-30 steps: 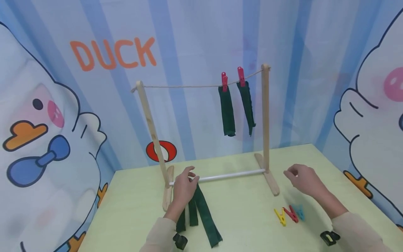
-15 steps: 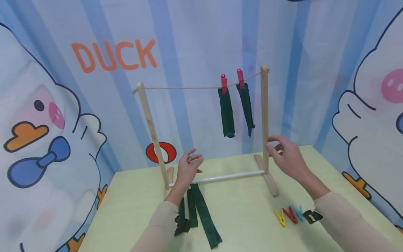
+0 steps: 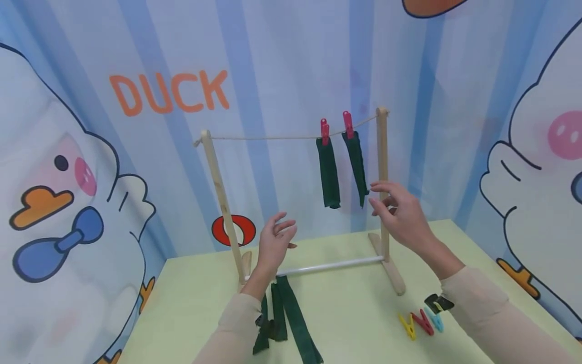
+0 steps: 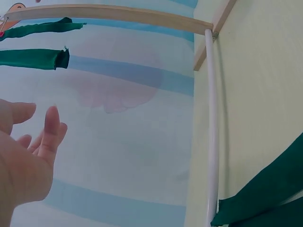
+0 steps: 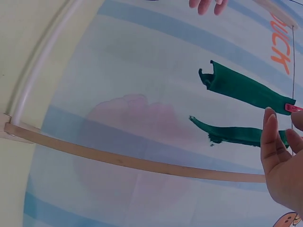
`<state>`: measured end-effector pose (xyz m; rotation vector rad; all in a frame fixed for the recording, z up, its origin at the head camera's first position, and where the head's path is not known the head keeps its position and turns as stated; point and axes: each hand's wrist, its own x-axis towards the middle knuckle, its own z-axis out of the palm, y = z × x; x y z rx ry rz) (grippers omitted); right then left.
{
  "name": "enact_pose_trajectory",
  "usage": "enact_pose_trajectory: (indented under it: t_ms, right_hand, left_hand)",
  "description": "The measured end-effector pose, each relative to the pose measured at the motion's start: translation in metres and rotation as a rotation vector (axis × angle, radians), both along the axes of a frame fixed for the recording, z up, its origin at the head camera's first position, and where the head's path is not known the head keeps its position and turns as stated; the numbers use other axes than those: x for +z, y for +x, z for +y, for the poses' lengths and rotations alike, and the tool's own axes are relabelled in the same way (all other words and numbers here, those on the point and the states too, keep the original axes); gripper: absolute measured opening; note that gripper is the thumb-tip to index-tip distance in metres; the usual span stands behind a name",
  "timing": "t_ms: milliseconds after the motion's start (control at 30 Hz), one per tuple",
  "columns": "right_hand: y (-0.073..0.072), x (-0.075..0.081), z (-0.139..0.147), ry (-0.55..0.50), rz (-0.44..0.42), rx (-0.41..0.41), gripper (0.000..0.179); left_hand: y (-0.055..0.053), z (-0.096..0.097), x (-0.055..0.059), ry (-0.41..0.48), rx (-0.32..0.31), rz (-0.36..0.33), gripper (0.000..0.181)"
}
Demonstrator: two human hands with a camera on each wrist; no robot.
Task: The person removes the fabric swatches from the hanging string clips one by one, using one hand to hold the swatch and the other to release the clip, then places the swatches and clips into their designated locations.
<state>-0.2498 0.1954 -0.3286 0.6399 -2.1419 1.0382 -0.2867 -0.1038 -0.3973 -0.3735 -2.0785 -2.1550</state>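
Note:
My left hand (image 3: 273,247) is raised near the rack's left post, its fingers loosely bent and holding nothing. Below it, several dark green fabric strips (image 3: 297,318) lie on the table, partly covered by the left forearm. At the right post, my right hand (image 3: 404,215) is up with thumb and fingers apart, also without anything in it. Just left of its fingertips hangs a green fabric strip (image 3: 355,164), clipped to the string (image 3: 263,138) by a red clothespin (image 3: 348,125). A second hanging strip (image 3: 329,174) has its own red clothespin (image 3: 325,132).
The rack has a left wooden post (image 3: 223,202), a right wooden post (image 3: 383,151) and a white lower bar (image 3: 334,266). Yellow (image 3: 406,326), red (image 3: 423,322) and blue (image 3: 434,319) clothespins lie on the table (image 3: 354,323) below the right wrist. A duck-print curtain (image 3: 291,76) stands behind.
My left hand has lifted away from the top ends of the lying strips. My right hand has moved up and left to the right post. The head view has tilted slightly upward.

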Motion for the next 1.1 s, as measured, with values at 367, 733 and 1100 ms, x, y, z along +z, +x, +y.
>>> enact_pose_trajectory:
  t_ms: [367, 733, 1100]
  right_hand:
    - [-0.006, 0.029, -0.004, 0.041, 0.130, 0.014, 0.030]
    - [-0.016, 0.060, -0.014, 0.093, 0.129, -0.034, 0.030]
    - [-0.034, 0.083, -0.037, 0.026, 0.135, 0.006, 0.039]
  left_hand:
    - [-0.008, 0.024, 0.010, 0.017, -0.038, 0.069, 0.052]
    - [-0.022, 0.040, 0.026, -0.009, -0.083, 0.118, 0.054]
    - [-0.034, 0.054, 0.056, -0.038, -0.167, 0.096, 0.055]
